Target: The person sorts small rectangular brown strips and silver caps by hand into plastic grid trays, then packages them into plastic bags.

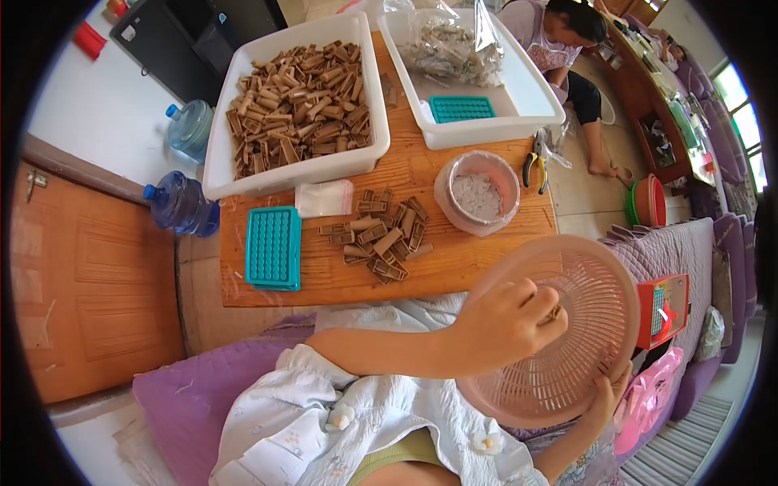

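A round pinkish-brown plastic basket point(604, 271) with a slotted wall is tilted over my lap at the right. My right hand point(608, 395) grips its lower right rim. Stretched across my body, my left hand point(515, 324) is closed above the basket's opening. Something small and brown shows at its fingertips, too little to name. On the wooden table in front lies a loose pile of brown plastic clip-like pieces point(387, 240). A teal tray point(273, 247) with rows of small cells stands left of the pile. The basket's bottom is partly hidden behind my left hand.
On the table point(324, 279) stand a white bin point(379, 105) heaped with brown pieces, another white bin point(510, 121) with bagged parts, a lined tub point(506, 206) of pale bits and pliers point(535, 162). Water jugs point(174, 198) stand left. A person point(555, 36) sits far right.
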`<state>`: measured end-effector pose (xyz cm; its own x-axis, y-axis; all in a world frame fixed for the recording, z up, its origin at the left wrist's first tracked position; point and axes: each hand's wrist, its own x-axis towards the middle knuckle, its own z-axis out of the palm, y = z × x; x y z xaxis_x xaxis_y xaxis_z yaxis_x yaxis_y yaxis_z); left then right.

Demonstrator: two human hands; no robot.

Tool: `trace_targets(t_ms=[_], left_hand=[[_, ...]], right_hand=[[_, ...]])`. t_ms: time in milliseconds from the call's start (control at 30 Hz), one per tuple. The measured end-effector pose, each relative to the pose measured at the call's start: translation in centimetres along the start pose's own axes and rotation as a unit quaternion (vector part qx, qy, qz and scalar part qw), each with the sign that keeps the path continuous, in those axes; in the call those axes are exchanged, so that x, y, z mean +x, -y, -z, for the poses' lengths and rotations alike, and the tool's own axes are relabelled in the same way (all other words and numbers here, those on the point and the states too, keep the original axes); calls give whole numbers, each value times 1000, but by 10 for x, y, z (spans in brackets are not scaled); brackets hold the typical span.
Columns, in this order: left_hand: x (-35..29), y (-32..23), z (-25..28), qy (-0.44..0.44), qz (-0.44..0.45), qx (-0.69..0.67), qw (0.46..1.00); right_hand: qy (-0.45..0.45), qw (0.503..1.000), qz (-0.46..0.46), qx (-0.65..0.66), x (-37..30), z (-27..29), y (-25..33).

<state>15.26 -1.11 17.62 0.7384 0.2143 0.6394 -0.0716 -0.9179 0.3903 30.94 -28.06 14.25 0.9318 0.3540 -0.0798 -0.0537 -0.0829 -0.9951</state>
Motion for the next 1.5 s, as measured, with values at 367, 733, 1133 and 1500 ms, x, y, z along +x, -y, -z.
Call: trace_targets(t_ms=[367,733,1133,1500], left_hand=[[-52,-2,-31,307,46,105,945],[-103,101,49,53,320,184,928],[-132,129,-4,137,369,184,901],[-145,148,-14,-97,277,175,940]], right_hand=[[103,988,-107,52,-6,-52,-27],[93,986,-115,71,-4,-58,-27],[115,986,-117,37,4,-47,-38],[91,986,-124,61,1,-60,-29]])
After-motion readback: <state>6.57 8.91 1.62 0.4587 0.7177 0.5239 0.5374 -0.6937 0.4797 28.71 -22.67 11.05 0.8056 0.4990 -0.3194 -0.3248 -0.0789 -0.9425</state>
